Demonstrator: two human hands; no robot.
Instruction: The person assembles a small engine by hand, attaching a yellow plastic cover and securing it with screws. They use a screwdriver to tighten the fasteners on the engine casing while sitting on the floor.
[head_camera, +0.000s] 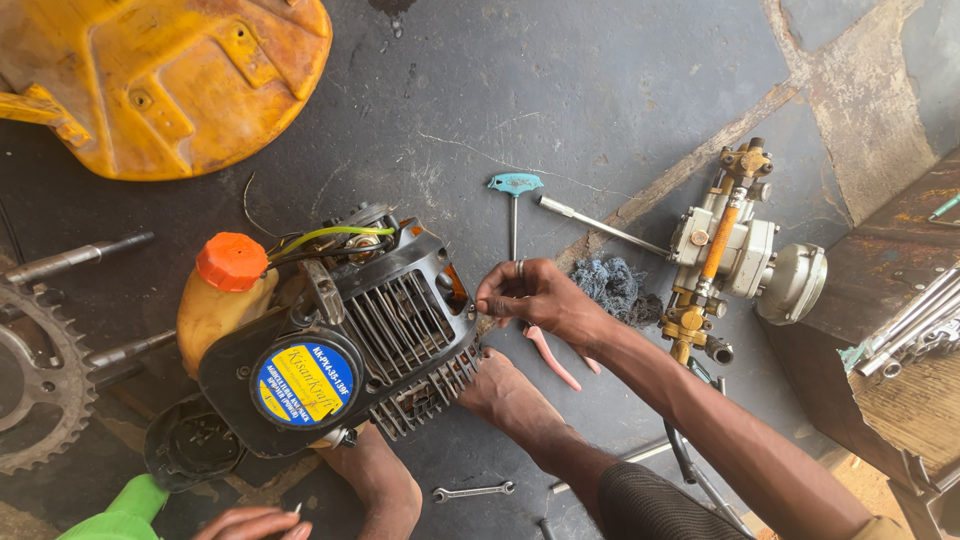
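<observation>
The small engine (350, 340) is mostly matt black plastic, with dull grey metal fins gone grimy, and the tank beside it is yellowed plastic under a glossy orange cap (231, 261). The sprocket (35, 375) looks like bare, worn steel. The T-handle key (514, 205) has a teal plastic grip on a shiny metal shaft. The floor (560, 90) is rough, cracked, oil-stained concrete. The yellow cover (170, 80) is scuffed, dirty plastic.

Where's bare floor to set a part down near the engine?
Widest bare patch: dark floor above the teal T-handle wrench, between the yellow cover and the pump assembly. Crowded: right of the engine, where the right hand, pink-handled pliers and rag sit. Left hand is at the bottom edge.
</observation>
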